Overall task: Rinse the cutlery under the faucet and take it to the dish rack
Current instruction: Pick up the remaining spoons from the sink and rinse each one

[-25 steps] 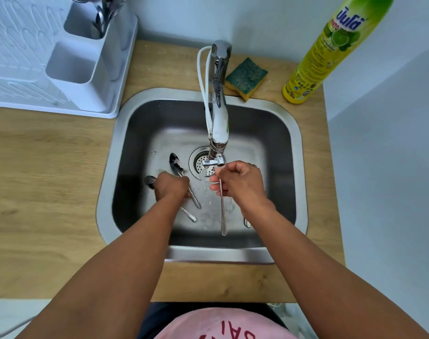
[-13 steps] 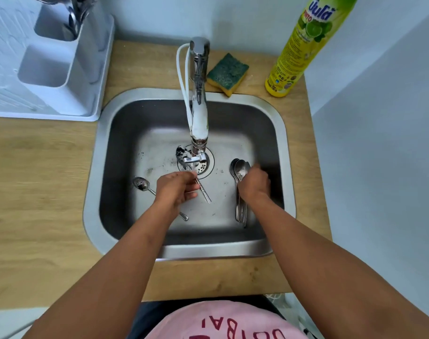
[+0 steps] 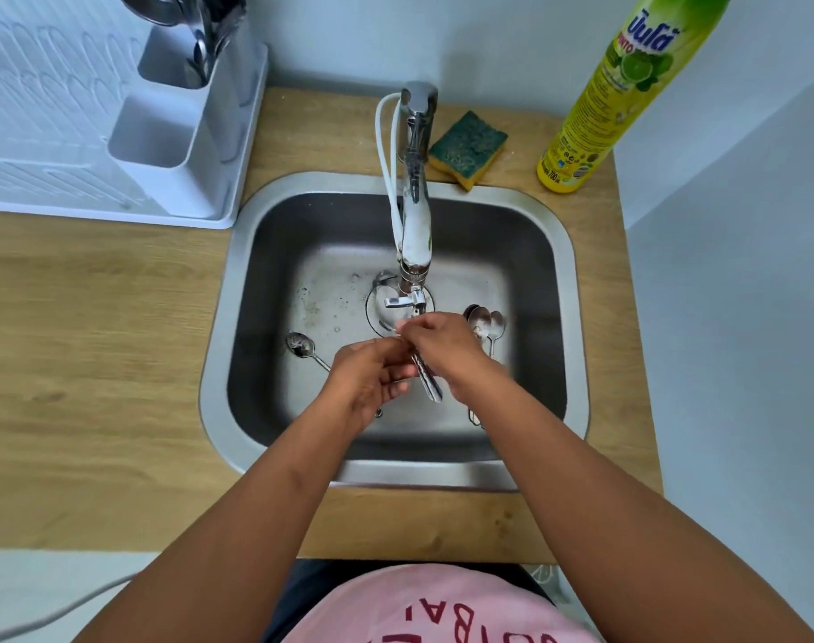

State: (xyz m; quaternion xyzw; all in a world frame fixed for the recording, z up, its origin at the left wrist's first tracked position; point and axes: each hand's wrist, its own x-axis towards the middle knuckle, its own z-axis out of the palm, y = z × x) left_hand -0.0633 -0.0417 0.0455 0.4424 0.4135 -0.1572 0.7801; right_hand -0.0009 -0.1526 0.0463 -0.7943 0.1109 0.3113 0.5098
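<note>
Both hands meet under the faucet (image 3: 414, 234) spout in the steel sink (image 3: 576, 290). My left hand (image 3: 372, 378) and my right hand (image 3: 447, 350) are both closed on one piece of cutlery (image 3: 429, 381); only its shiny handle shows, pointing toward me, and its head is hidden by fingers. A dirty spoon (image 3: 303, 346) lies on the sink floor to the left. A small bunch of spoons (image 3: 485, 323) lies to the right, behind my right hand. The white dish rack (image 3: 117, 146) stands at the back left, with cutlery in its holder (image 3: 206, 30).
A green and yellow sponge (image 3: 467, 148) lies behind the sink. A yellow dish soap bottle (image 3: 623, 90) stands at the back right. The wooden counter (image 3: 94, 364) surrounds the sink. A white hose (image 3: 386, 146) loops beside the faucet.
My right hand left the bunch of spoons at the right and came to the middle. Both hands now hold the piece that my left hand lifted under the spout.
</note>
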